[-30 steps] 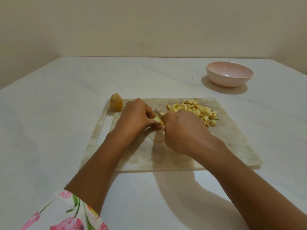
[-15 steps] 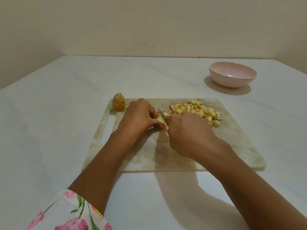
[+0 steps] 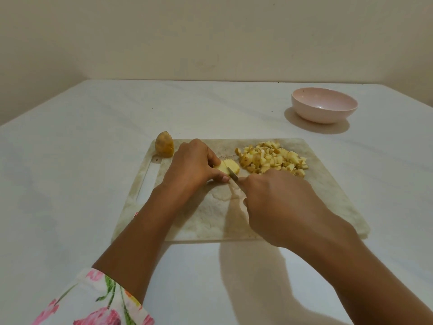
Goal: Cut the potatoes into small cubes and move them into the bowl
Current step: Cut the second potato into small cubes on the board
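On the marbled cutting board (image 3: 328, 207) my left hand (image 3: 191, 166) grips a pale potato piece (image 3: 228, 168) with curled fingers. My right hand (image 3: 278, 205) holds a knife (image 3: 233, 175); its handle is hidden in my fist, and the blade lies across the near side of the piece. A pile of small potato cubes (image 3: 273, 159) sits at the board's far right. An uncut potato chunk with brown skin (image 3: 165, 147) stands at the board's far left corner. The pink bowl (image 3: 324, 105) is empty, beyond the board to the right.
Board and bowl rest on a white table (image 3: 70, 184) that meets beige walls at the back. A slot handle (image 3: 147, 181) runs along the board's left edge. My floral sleeve (image 3: 93, 301) shows at the lower left.
My right hand has drawn back towards me with the knife, uncovering the potato piece. My left hand keeps its hold on the piece.
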